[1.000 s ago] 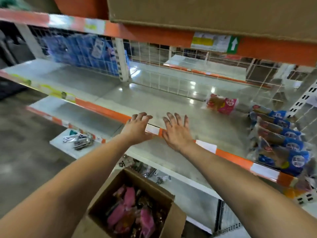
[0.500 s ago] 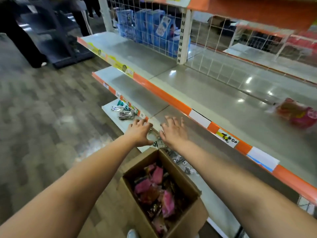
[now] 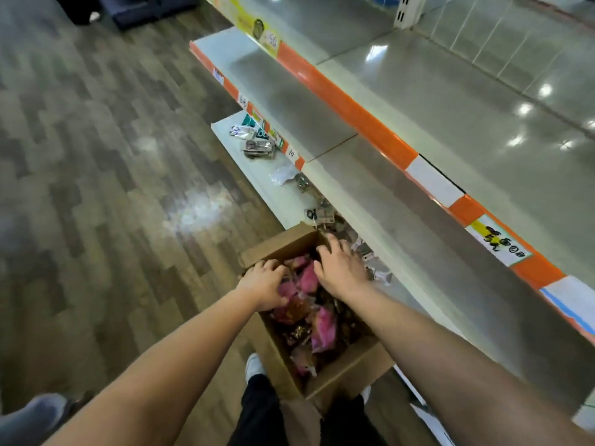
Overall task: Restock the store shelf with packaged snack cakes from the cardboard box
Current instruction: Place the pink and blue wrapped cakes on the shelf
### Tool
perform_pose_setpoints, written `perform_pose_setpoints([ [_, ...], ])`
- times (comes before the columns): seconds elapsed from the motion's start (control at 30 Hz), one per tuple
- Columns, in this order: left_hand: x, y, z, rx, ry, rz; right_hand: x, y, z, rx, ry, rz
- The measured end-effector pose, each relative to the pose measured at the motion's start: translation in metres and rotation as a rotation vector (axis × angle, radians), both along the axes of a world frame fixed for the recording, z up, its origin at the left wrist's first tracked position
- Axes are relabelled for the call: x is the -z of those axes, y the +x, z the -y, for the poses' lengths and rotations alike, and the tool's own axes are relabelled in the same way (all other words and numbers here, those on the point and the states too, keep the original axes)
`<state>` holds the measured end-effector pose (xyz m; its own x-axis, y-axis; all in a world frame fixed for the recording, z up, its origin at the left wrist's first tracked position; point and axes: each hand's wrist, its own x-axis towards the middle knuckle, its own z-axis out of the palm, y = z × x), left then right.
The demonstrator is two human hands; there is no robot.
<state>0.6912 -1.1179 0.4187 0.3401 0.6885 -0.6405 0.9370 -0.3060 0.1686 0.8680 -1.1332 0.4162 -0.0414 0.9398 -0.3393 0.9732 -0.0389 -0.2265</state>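
I saw a wood-patterned floor (image 3: 96, 188) with a pale patch of glare (image 3: 193, 210) on it. Small clear-packed metal items (image 3: 257, 148) lay in a loose line along the floor's edge. Below, black trousers (image 3: 257, 413) ended in a white shoe (image 3: 254, 365). A blurred grey shape (image 3: 32, 413) sat at lower left; I couldn't tell what it was.

- A yellow label (image 3: 269, 40) on the upper shelf edge (image 3: 338, 93) carries a handwritten "50".
- A white tag (image 3: 291, 152) on the lower shelf edge (image 3: 230, 87) reads "10".
- A second white tag (image 3: 242, 99) there looks like "68", blurred.
- The handwritten label (image 3: 502, 247) farther along the upper edge is illegible.
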Motion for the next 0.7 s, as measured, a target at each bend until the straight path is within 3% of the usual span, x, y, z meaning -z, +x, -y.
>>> perform_pose_setpoints([
  [0.27,0.104,0.001,0.049,-0.180,-0.147,0.061,0.100,0.001,0.014,0.082,-0.156,-0.074],
  [0.43,0.171,0.017,0.071,-0.366,-0.288,0.143,0.174,-0.011,0.047,0.016,-0.266,-0.052],
  [0.7,0.264,0.032,0.068,-0.631,-0.251,0.193,0.273,-0.017,0.044,-0.057,-0.345,-0.063],
])
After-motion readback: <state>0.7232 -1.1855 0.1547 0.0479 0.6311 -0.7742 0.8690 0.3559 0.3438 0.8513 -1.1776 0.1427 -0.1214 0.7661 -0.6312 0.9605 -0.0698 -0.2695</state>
